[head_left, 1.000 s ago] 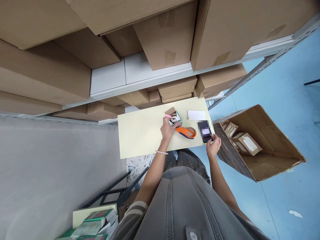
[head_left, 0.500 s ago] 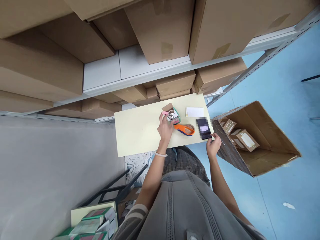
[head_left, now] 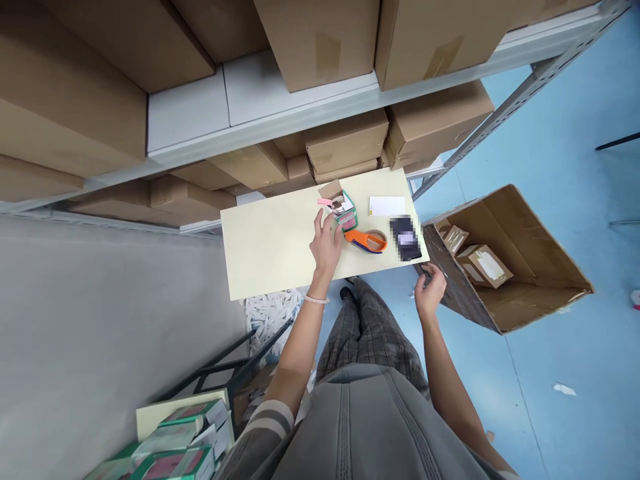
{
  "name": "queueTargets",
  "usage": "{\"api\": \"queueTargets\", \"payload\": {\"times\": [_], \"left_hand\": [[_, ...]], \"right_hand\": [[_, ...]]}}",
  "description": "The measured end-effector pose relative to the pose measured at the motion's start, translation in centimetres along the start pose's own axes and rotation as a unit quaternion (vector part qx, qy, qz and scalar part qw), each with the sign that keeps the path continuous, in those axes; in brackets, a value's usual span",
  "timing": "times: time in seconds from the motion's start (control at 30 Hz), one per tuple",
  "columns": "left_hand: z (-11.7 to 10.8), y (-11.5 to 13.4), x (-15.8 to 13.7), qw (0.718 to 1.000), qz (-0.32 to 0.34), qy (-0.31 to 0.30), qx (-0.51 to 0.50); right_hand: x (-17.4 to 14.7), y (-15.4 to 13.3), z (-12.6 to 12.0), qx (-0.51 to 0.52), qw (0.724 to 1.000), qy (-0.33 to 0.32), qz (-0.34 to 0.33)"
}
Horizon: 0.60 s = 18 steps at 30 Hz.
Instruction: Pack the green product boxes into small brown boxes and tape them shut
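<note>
My left hand is above the pale tabletop with its fingers apart, holding nothing. Its fingertips are close to a small green and white box, whose brown flap stands up; a pink strip and something shiny show at the opening. Beside the box lies an orange tape dispenser with brown tape. My right hand is just off the table's right front corner, fingers curled around a slim dark thing, too small to name. Near that corner lies a dark, partly pixelated phone-like object.
A white card lies at the table's back right. To the right stands a large open carton with small parcels inside. Shelves of cardboard boxes border the back. Green boxes are stacked at lower left, near shredded paper.
My right hand has drawn back from the dark phone-like object to beyond the table edge. My left hand has come away from the pink strip and its fingers have spread. The view has shifted slightly.
</note>
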<state>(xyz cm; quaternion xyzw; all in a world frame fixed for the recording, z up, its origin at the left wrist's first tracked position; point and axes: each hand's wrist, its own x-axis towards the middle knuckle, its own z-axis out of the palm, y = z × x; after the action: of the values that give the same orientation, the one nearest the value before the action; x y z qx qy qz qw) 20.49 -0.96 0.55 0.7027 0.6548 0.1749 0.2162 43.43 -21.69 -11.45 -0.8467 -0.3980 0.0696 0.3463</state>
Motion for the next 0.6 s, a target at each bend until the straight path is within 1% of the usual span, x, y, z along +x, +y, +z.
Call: {"api": "queueTargets", "payload": {"times": [0.13, 0.17, 0.23, 0.3, 0.37, 0.43, 0.5, 0.6], "left_hand": [[-0.1, -0.6, -1.6, 0.999, 0.009, 0.025, -0.033], [0.2, -0.9, -2.1, 0.999, 0.0, 0.036, -0.034], [1.1, -1.9, -3.4, 0.997, -0.038, 0.067, -0.023], [2.6, -3.6, -4.5, 0.991, -0.087, 0.1, -0.002], [4.5, -5.5, -5.3, 0.986, -0.125, 0.11, 0.016], [6.5, -7.3, -5.6, 0.983, -0.152, 0.097, 0.041], [8.5, -8.7, -5.3, 0.981, -0.162, 0.08, 0.067], [10.9, -9.8, -4.5, 0.982, -0.162, 0.062, 0.078]], "right_hand": [[-0.6, 0.3, -1.0, 0.001, 1.0, -0.024, -0.019], [-0.5, 0.4, -1.2, 0.001, 0.999, -0.031, -0.022], [-0.2, 0.5, -1.2, 0.003, 0.999, -0.044, -0.027], [0.6, 0.7, -0.9, 0.006, 0.998, -0.056, -0.034], [1.6, 0.8, -0.5, 0.011, 0.996, -0.069, -0.047], [2.7, 0.9, -0.3, 0.015, 0.995, -0.078, -0.061], [3.8, 1.1, -0.1, 0.018, 0.994, -0.082, -0.07], [5.1, 1.6, -0.2, 0.016, 0.994, -0.083, -0.074]]}}
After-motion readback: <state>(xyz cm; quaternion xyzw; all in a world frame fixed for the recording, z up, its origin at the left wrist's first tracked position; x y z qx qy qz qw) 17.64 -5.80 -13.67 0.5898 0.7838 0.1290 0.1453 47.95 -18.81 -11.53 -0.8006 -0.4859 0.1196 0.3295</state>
